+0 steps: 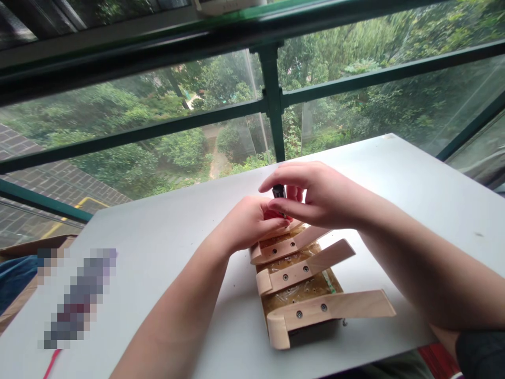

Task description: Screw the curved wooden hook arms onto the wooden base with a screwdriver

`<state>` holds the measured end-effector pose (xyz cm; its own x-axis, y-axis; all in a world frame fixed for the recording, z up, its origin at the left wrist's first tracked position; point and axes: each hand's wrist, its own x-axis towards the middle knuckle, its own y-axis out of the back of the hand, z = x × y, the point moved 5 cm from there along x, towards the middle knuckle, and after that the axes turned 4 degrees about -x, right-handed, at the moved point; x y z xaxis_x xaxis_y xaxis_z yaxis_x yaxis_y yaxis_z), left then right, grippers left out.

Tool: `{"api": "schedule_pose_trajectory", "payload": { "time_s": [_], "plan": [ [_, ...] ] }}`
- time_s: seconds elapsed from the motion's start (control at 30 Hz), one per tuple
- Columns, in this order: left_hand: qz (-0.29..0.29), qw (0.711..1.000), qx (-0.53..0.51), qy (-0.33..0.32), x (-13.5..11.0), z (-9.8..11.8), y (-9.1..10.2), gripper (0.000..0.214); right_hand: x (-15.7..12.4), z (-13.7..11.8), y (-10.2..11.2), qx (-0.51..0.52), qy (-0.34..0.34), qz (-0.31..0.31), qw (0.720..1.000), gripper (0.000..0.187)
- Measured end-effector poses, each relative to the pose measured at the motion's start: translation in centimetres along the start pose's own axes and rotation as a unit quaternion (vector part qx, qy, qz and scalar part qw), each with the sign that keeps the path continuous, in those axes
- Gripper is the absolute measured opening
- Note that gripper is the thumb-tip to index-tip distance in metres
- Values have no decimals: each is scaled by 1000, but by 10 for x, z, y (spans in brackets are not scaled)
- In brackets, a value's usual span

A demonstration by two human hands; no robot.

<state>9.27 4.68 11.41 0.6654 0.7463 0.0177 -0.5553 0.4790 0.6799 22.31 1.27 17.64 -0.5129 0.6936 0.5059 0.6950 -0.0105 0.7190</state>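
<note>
A board wrapped in brown tape [311,289] lies on the white table, with several curved wooden pieces [327,256] fixed across it. Two dark cross-head screws sit in each of the three nearest pieces. At the board's far end my right hand [315,195] grips an upright screwdriver [278,190] by its black handle. Its index finger arches over the handle's top. My left hand [256,221] is closed low beside the screwdriver, thumb along the farthest wooden piece. What its fingers pinch is hidden. The screwdriver's tip is hidden too.
The white table [158,247] stands against a window with a green frame [272,95]. A blurred-out object [81,297] with a red cord lies at the left. Beyond the table's left edge is a cardboard box [63,243] with blue cloth.
</note>
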Motion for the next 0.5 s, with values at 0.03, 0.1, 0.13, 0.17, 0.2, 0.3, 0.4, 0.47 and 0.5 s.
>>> {"api": "schedule_pose_trajectory", "payload": {
  "time_s": [0.03, 0.1, 0.13, 0.17, 0.2, 0.3, 0.4, 0.47, 0.5],
  "plan": [
    [-1, 1000, -1, 3, 0, 0, 0, 16, -1, 1, 0, 14, 5, -12, 1000, 29],
    [-4, 1000, -6, 7, 0, -1, 1, 17, -4, 3, 1, 34, 9, -32, 999, 41],
    [-7, 1000, -10, 6, 0, -1, 1, 17, -5, 5, 2, 39, 6, -36, 999, 44],
    [-13, 1000, -15, 4, 0, -1, 0, 18, -6, 7, 3, 41, 0, -38, 998, 44],
    [-20, 1000, -22, 3, 0, -2, 0, 18, -6, 10, 5, 40, -9, -38, 998, 43],
    [-32, 999, -41, 16, 0, -3, -2, 19, -6, 14, 8, 27, -36, -36, 998, 39],
    [-38, 998, -52, 24, -1, -4, -3, 20, -5, 13, 10, 4, -53, -30, 998, 34],
    [-38, 997, -58, 26, -1, -4, -3, 20, -4, 11, 12, -8, -61, -23, 998, 31],
    [-38, 997, -59, 28, -1, -5, -3, 20, -4, 10, 12, -14, -64, -18, 998, 28]
  ]
}}
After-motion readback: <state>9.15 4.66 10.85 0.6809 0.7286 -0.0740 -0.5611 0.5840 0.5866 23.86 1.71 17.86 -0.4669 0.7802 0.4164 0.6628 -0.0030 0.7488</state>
